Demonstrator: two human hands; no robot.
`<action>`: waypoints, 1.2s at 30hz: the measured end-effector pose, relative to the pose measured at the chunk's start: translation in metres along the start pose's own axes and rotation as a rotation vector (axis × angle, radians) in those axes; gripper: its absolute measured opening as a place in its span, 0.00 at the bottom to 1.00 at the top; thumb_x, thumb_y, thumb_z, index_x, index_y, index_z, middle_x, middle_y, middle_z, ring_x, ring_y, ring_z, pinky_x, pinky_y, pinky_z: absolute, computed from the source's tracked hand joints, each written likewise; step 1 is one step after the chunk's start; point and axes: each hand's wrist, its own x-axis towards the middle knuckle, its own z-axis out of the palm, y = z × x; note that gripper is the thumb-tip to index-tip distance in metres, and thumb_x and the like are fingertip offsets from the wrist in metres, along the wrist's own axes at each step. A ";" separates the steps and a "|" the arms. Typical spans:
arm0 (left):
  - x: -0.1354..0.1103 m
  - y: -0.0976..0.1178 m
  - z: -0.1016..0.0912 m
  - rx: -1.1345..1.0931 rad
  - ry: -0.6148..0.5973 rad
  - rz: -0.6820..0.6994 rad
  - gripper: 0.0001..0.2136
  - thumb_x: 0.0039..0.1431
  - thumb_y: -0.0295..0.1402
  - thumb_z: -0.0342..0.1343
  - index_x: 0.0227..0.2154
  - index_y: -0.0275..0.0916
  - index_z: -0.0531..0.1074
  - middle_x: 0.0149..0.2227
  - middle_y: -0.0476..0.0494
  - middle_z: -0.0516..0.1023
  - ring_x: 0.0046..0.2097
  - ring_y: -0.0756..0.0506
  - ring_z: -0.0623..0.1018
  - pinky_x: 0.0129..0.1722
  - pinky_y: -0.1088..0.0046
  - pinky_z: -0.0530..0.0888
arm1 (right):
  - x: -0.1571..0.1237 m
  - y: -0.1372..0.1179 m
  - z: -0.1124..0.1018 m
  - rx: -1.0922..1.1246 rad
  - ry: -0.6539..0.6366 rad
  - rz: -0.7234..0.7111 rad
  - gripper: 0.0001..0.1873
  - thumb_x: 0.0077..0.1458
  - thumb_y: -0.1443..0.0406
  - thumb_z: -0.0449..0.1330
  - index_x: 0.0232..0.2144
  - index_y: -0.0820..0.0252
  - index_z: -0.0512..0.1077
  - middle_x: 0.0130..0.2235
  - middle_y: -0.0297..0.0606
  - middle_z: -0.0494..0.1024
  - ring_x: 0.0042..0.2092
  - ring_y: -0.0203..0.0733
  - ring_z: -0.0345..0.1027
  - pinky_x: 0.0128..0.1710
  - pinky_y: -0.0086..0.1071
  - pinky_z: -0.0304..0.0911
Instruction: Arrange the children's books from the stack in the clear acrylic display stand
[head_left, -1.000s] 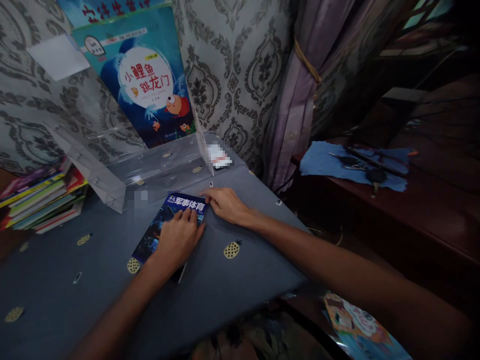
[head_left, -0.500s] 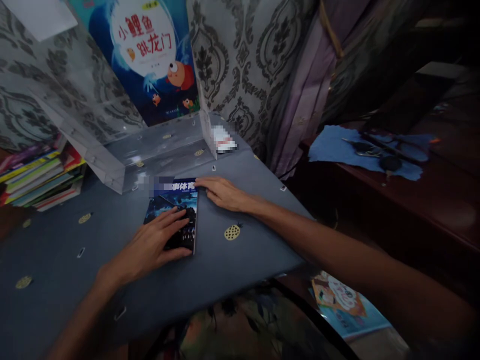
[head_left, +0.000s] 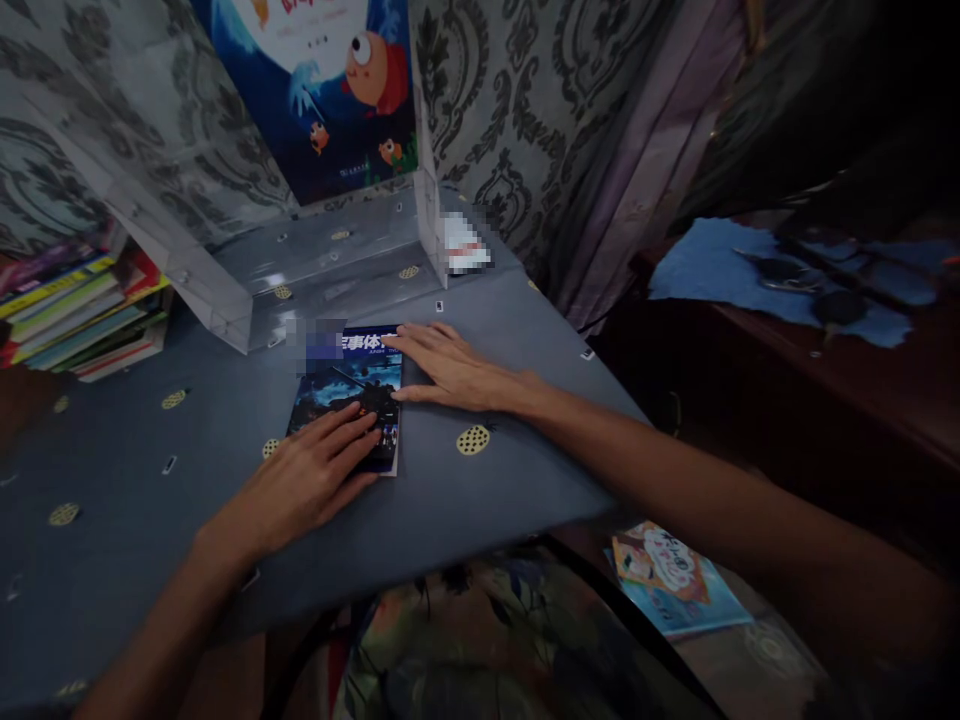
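Observation:
A dark blue book [head_left: 360, 385] with white Chinese characters along its top and a dark vehicle on the cover lies flat and closed on the grey-blue tablecloth [head_left: 510, 490]. Across its lower left part rests my left hand [head_left: 319, 460], fingers stretched out over the cover. My right hand [head_left: 450, 365] lies at the book's upper right, palm down with fingers spread; the fingertips touch the top edge and the thumb meets the right edge. Neither hand grips the book.
A clear acrylic stand [head_left: 225, 300] stands behind the book, with a fish picture book [head_left: 352, 130] upright at its back. Several books [head_left: 90, 310] are stacked at left. On a brown side table, scissors lie on a blue cloth [head_left: 697, 260]. Another picture book [head_left: 675, 580] lies below right.
My right hand has spread its fingers and brought its thumb to the book's right edge. My left hand stays on the cover. The camera view has tilted down.

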 end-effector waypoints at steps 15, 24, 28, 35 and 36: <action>-0.003 0.007 0.001 0.133 -0.008 0.035 0.18 0.71 0.38 0.49 0.56 0.35 0.74 0.56 0.35 0.78 0.60 0.35 0.75 0.54 0.54 0.78 | -0.002 -0.006 0.003 -0.039 0.021 -0.016 0.40 0.64 0.42 0.53 0.69 0.57 0.53 0.70 0.54 0.56 0.72 0.60 0.43 0.68 0.60 0.41; -0.007 0.008 -0.008 0.149 -0.058 0.078 0.16 0.71 0.28 0.46 0.55 0.36 0.74 0.55 0.35 0.79 0.59 0.37 0.76 0.51 0.58 0.80 | -0.003 -0.011 0.003 -0.024 -0.002 -0.033 0.41 0.64 0.42 0.53 0.69 0.59 0.53 0.70 0.55 0.54 0.72 0.60 0.41 0.68 0.59 0.40; -0.004 0.008 -0.012 0.164 -0.066 0.094 0.17 0.70 0.26 0.45 0.54 0.35 0.75 0.54 0.35 0.79 0.57 0.37 0.78 0.50 0.59 0.80 | -0.003 -0.013 0.005 -0.020 0.006 -0.061 0.44 0.63 0.40 0.53 0.69 0.59 0.53 0.70 0.55 0.54 0.72 0.61 0.41 0.68 0.60 0.39; -0.002 0.011 -0.007 0.234 -0.014 0.067 0.14 0.71 0.34 0.48 0.49 0.38 0.78 0.52 0.39 0.81 0.55 0.38 0.79 0.47 0.61 0.82 | -0.010 -0.037 0.011 -0.010 -0.038 -0.122 0.51 0.59 0.37 0.55 0.70 0.63 0.49 0.71 0.58 0.50 0.73 0.63 0.35 0.69 0.61 0.35; -0.002 0.011 -0.007 0.227 -0.012 0.060 0.14 0.71 0.35 0.48 0.49 0.38 0.78 0.51 0.39 0.81 0.55 0.38 0.79 0.47 0.61 0.82 | -0.011 -0.041 0.013 -0.009 -0.041 -0.124 0.52 0.57 0.37 0.56 0.70 0.63 0.50 0.71 0.59 0.50 0.73 0.64 0.35 0.69 0.62 0.35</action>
